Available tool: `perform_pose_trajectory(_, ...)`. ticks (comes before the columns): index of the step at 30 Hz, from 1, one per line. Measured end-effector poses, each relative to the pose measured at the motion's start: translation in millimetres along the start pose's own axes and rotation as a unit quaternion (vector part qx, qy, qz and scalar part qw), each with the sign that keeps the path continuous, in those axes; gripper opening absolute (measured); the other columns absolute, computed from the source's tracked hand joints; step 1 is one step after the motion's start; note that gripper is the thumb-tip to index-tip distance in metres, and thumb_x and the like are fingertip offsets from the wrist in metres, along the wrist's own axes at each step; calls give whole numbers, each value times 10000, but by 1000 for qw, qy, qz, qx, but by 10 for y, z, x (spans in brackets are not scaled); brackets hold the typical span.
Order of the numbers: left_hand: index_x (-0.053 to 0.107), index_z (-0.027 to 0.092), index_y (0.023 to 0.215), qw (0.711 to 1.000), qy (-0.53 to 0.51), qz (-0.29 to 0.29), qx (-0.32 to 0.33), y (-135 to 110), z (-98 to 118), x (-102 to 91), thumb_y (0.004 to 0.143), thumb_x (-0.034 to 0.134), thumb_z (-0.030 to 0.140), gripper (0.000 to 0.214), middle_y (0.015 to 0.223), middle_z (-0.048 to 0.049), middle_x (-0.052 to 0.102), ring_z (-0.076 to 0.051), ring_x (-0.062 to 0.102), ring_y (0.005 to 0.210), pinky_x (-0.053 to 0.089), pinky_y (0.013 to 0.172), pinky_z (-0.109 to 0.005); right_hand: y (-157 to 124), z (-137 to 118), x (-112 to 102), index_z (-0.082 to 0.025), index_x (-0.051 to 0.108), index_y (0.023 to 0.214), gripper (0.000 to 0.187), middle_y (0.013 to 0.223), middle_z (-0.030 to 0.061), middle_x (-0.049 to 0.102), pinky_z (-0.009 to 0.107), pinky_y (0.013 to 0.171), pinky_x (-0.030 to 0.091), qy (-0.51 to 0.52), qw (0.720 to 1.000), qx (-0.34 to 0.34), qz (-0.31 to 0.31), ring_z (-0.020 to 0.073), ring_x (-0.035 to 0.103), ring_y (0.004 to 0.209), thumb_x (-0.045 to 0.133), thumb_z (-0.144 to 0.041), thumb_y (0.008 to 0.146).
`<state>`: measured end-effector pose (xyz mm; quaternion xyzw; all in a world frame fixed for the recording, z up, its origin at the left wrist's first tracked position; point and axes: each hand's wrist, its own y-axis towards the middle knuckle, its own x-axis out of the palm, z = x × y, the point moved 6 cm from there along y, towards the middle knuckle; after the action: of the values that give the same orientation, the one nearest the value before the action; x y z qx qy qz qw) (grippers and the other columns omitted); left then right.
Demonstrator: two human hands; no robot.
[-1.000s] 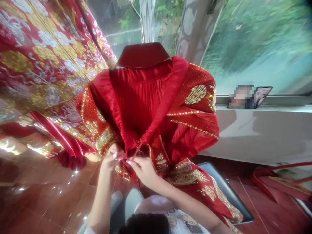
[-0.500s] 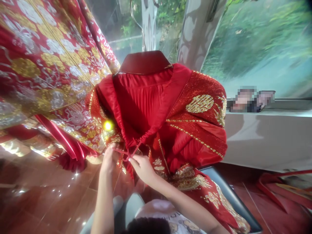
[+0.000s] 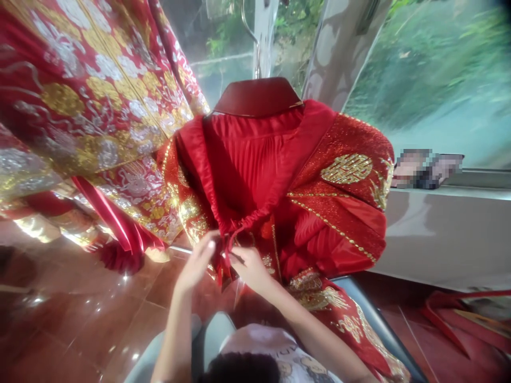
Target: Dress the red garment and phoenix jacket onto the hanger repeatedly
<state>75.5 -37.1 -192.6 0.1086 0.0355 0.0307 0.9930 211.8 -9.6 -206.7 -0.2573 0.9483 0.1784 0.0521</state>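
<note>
A red jacket [image 3: 359, 139] with gold embroidery hangs in front of me on a hanger [image 3: 259, 99], its pleated red lining showing. The lining's gathered edge comes down to a point where a thin red drawstring [image 3: 228, 246] hangs, partly bunched. My left hand [image 3: 199, 261] is on the left side of the cord, fingers curled and fingertips close against it; how much cord lies in them is partly hidden. From the right, my right hand [image 3: 253, 270] pinches the drawstring between thumb and fingers, just below the gathered edge.
To the left hangs another red garment [image 3: 131, 106] with gold and silver embroidery. A dark padded seat [image 3: 371, 308] stands under the jacket's lower right. Two blurred upright objects [image 3: 425, 169] rest on the window sill. Red tiles [image 3: 99, 319] cover the floor.
My left hand has come in rightward, closer to my right hand. The cord, stretched out between the hands before, now hangs bunched. The view has shifted, placing the jacket farther right.
</note>
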Motion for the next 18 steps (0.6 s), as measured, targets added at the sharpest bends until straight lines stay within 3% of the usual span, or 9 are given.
perform_pose_trajectory(4, 689, 168, 874, 992, 115, -38, 37, 47, 14, 338, 958, 433, 436, 380, 820, -46, 642, -155, 543, 733, 436, 740, -259, -7, -37, -56, -132, 649, 728, 248, 634, 12, 610, 211, 568, 391, -21, 1000, -6, 7, 101, 487, 559, 489, -266, 862)
perform_pose_trajectory(7, 662, 155, 706, 984, 164, -54, 50, 30, -54, 265, 956, 448, 400, 410, 725, -37, 592, -152, 499, 676, 385, 679, -251, -34, -64, -131, -139, 624, 686, 276, 583, -1, 563, 213, 549, 366, -50, 999, -3, 12, 95, 448, 532, 492, -289, 876)
perform_pose_trajectory(10, 646, 163, 624, 980, 192, -42, 11, 21, -152, 59, 886, 593, 326, 314, 649, -21, 554, -151, 466, 629, 337, 632, -241, -59, -73, -200, -149, 585, 647, 313, 552, -18, 497, 210, 523, 330, -57, 998, 1, 26, 86, 400, 523, 492, -323, 889)
perform_pose_trajectory(13, 723, 192, 796, 976, 214, 23, 10, 5, -122, -69, 825, 656, 233, 84, 793, -46, 631, -191, 550, 769, 389, 748, -261, -75, -64, -210, -157, 516, 585, 366, 511, -35, 397, 212, 489, 283, -57, 998, 8, 33, 78, 328, 503, 499, -364, 886)
perform_pose_trajectory(16, 689, 242, 1125, 982, 168, 63, 51, -30, 10, 15, 809, 649, 183, 324, 1176, -83, 635, -250, 533, 1140, 340, 1027, -342, -88, -76, -174, -157, 536, 616, 335, 543, -23, 463, 213, 531, 337, -50, 998, 2, 26, 88, 373, 534, 495, -349, 887)
perform_pose_trajectory(18, 680, 242, 1143, 987, 134, 41, 74, -49, 78, 168, 837, 621, 200, 314, 1245, -85, 613, -256, 492, 1219, 299, 1084, -361, -95, -81, -149, -154, 565, 656, 299, 585, -8, 531, 213, 556, 368, -45, 999, 0, 16, 94, 418, 554, 486, -327, 888)
